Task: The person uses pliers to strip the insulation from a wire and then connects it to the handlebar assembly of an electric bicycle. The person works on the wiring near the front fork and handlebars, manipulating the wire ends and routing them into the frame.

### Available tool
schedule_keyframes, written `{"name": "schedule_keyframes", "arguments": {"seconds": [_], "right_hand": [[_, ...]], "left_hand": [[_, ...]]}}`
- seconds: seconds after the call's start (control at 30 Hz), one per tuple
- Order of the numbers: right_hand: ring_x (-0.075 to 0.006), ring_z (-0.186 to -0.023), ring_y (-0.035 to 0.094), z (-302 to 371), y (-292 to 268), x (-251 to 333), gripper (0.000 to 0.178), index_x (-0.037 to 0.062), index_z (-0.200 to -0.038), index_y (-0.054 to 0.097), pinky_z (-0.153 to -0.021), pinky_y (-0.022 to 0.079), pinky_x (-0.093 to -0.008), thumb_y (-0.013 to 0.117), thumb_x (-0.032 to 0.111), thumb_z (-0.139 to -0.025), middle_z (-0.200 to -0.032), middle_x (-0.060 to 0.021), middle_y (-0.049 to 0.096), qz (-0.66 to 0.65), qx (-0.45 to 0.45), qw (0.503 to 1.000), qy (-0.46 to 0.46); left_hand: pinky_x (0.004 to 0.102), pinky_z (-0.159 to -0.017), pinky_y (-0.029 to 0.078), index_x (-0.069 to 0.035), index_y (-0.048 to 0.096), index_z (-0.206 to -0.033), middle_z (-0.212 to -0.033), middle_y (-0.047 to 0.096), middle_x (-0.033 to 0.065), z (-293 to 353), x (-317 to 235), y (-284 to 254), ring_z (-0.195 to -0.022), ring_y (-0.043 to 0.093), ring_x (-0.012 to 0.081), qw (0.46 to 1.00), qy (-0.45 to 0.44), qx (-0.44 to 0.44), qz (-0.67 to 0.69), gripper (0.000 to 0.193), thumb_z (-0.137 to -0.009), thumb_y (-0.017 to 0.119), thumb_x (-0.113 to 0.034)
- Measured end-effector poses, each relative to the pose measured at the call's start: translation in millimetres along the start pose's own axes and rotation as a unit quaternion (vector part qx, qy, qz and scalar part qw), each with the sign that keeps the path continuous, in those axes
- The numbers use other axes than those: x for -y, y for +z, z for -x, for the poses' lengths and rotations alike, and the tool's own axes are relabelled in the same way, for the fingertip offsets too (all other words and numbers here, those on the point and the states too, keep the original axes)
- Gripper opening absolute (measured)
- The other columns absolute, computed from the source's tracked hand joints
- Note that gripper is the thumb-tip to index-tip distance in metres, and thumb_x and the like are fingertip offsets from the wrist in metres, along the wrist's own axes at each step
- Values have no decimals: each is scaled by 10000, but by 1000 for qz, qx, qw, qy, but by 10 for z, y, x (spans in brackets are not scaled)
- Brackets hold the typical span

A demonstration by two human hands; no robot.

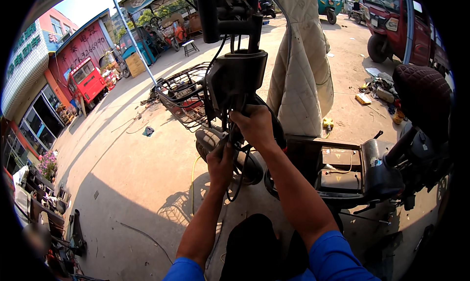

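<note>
An electric scooter stands before me, its black front housing (238,75) above my hands. Below that housing, my right hand (254,126) is closed around black cables (238,179) at the steering column. My left hand (220,161) pinches the same cables slightly lower and to the left, beside the front wheel (209,136). A loop of cable hangs beneath both hands. The exact spot gripped is partly hidden by my fingers. A black wire basket (183,92) juts out at the scooter's front left.
Brown batteries (338,158) lie in the scooter's open compartment to the right, near a dark quilted seat (423,85). A pale quilted cover (301,80) hangs behind. A yellow hose (193,183) and scrap parts (41,202) lie leftward. Red three-wheelers (389,21) are parked farther off.
</note>
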State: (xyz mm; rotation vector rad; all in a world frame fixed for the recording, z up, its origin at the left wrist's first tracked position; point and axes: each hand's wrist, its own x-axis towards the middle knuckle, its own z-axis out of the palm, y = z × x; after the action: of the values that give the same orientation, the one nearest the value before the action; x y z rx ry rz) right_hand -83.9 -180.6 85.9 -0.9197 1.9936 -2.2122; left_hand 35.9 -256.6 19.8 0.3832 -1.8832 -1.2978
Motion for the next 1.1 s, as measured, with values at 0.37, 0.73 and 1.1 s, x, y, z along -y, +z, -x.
{"name": "schedule_keyframes", "arguments": {"seconds": [0.37, 0.73, 1.1], "right_hand": [[-75, -485, 544, 4, 15, -7, 238, -45, -688, 680, -464, 409, -278, 690, 166, -798, -531, -37, 588, -3, 4, 1000, -5], [-181, -513, 647, -10, -10, -27, 255, -46, -708, 692, -527, 493, -334, 680, 199, -775, -563, -129, 643, 7, 6, 1000, -5], [-94, -492, 568, 16, 25, -9, 258, -41, -682, 677, -473, 425, -281, 697, 177, -818, -538, -52, 601, -49, -8, 999, 12]], "left_hand": [[252, -520, 320, 37, 609, -803, -641, 491, -47, 42, 68, 55, -602, 410, 42, 998, -16, -11, 63, 333, -1012, 538, -212], [263, -532, 342, 52, 659, -916, -648, 517, -35, -27, 112, 17, -610, 428, 51, 1000, -12, 0, 22, 314, -1004, 542, -225], [253, -573, 365, 57, 669, -1009, -711, 560, -25, -88, 124, 25, -663, 445, 54, 1000, 18, 8, 23, 264, -1005, 524, -164]]}}
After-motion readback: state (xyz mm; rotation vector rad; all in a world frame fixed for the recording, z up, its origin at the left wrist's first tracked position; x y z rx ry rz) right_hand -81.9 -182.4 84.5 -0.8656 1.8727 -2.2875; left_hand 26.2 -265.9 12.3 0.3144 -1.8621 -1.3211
